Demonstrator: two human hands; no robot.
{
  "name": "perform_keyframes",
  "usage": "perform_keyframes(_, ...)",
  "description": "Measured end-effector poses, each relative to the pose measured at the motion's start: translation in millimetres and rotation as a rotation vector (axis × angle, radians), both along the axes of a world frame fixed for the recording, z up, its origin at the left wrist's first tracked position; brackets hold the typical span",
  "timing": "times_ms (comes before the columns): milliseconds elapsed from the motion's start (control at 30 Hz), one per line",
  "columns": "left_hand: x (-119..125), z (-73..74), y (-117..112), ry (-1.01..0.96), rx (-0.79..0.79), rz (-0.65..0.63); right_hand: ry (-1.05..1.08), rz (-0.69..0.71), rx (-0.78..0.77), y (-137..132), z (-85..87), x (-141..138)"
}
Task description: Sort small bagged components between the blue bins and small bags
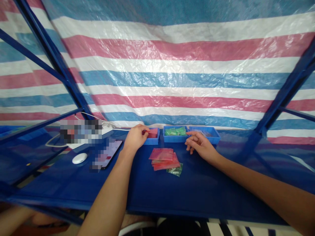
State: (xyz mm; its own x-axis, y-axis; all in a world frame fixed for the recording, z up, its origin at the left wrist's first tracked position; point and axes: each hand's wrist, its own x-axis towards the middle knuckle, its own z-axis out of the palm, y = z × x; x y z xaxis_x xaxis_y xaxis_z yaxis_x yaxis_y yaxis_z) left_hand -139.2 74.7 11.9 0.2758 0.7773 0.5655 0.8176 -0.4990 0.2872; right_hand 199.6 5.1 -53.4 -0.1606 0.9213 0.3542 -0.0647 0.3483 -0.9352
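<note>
My left hand (137, 138) reaches to the left blue bin (151, 141), its fingers closed on the edge of a red plastic bag (153, 132) inside. My right hand (199, 146) hovers in front of the other bins with its fingers loosely apart, holding nothing. The middle bin (174, 139) contains green packets (176, 131). In the right bin (216, 139) lie small clear bluish packets (203, 132), partly hidden by my right hand. Between my hands, a loose pile of flat red bags (162, 154) rests on the table, overlapping a green packet (176, 171) that holds small pale pieces.
A phone (109, 155) and a white oval object (79, 158) lie on the blue table (197, 193) at the left. Behind them are a white cable (52, 144) and a blurred-out patch. Blue metal posts (73, 95) and a striped plastic sheet (177, 78) bound the workspace.
</note>
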Motion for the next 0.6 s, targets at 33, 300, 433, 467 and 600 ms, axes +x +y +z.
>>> perform_keyframes(33,-0.1,0.3,-0.5,0.005,0.004,0.001,0.0,0.002,-0.002,-0.1,0.2,0.0)
perform_keyframes(300,-2.9,1.5,-2.6,0.082,-0.067,0.029,0.0,0.011,-0.019,-1.2,2.5,0.0)
perform_keyframes(433,1.0,5.3,-6.5,0.091,-0.107,-0.022,-0.005,0.015,-0.026,-1.8,3.4,-0.4)
perform_keyframes(467,2.3,6.6,-7.7,0.089,-0.112,-0.038,-0.007,0.014,-0.028,-1.7,3.3,-0.2)
perform_keyframes(600,6.2,10.8,-12.8,0.07,-0.134,-0.068,-0.015,0.014,-0.024,-1.1,2.0,0.5)
